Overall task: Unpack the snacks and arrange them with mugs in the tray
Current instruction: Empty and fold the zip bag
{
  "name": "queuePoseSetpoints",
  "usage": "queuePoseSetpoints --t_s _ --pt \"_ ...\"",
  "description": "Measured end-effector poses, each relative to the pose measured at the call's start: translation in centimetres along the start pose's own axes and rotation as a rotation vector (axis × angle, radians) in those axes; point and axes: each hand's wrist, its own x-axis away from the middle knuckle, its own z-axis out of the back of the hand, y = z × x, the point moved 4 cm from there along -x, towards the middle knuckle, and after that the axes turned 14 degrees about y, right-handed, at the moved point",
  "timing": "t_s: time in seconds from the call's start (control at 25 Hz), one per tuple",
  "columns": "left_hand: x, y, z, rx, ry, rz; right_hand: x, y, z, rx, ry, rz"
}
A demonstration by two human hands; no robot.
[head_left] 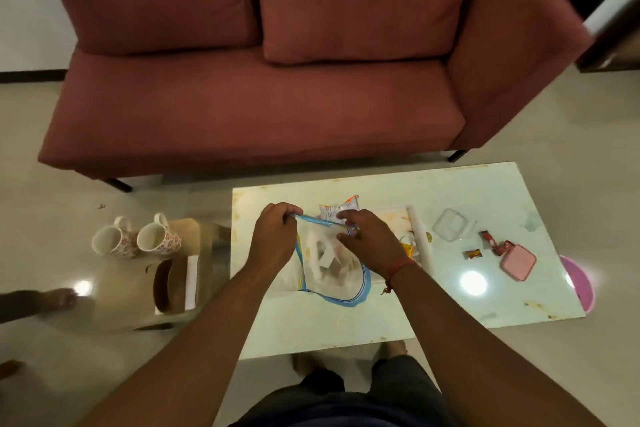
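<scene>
A clear zip bag (332, 274) with a blue seal lies on the white table (450, 191), holding several pale snack packets. My left hand (273, 239) pinches the bag's top strip at its left end. My right hand (367, 239) grips the same strip at its right end. An orange-and-white snack packet (337, 210) sticks up just behind the bag. The white tray (412, 222) lies right of my right hand, partly hidden by it, with a yellow packet (408, 248) inside. Two floral mugs (136, 237) stand on a low stool to the left.
A clear lidded box (449, 224), two small wrapped sweets (473, 253) and a pink square case (518, 262) lie on the table's right part. A pink tub (581, 282) sits past the right edge. A red sofa (263, 87) stands behind. Another person's foot (62, 298) is at left.
</scene>
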Motion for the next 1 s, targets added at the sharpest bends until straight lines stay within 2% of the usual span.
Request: queuePoseSetpoints --t_s 0.12,0.28,0.4,0.48,0.56,0.64,0.72,0.88,0.96,1.0 --pt "-0.4 3.4 -0.8 0.041 -0.05 -0.089 -0.5 -0.7 3.9 0.092 0.12 0.029" --pt "0.3 5.4 -2.4 -0.088 -0.214 -0.148 -0.8 0.9 9.3 -0.02 0.337 -0.135" --pt "1.7 6.3 -3.9 -0.302 -0.301 -0.22 -1.2 2.7 13.1 -0.181 0.359 -0.253" --pt "2.5 7.6 -4.8 -0.337 -0.237 -0.248 -1.8 4.2 15.9 -0.332 0.324 -0.333" --pt "3.5 9.3 -5.7 -0.147 -0.181 -0.118 -2.2 6.5 19.3 -0.433 0.317 -0.413" --pt "4.9 10.7 -7.0 0.2 -0.253 0.076 -2.4 8.7 22.4 -0.556 0.302 -0.507" --pt "6.4 13.0 -9.0 0.364 -0.297 0.108 -2.3 10.8 25.5 -0.684 0.212 -0.561" --pt "9.3 16.2 -11.6 0.686 -0.25 0.193 -2.2 13.8 30.6 -0.918 0.057 -0.543" --pt "10.1 16.5 -11.8 0.611 -0.272 0.073 -2.3 14.6 32.1 -0.943 0.009 -0.474" --pt "10.7 16.8 -11.8 0.445 -0.294 -0.023 -2.2 14.8 32.7 -0.877 0.01 -0.418"
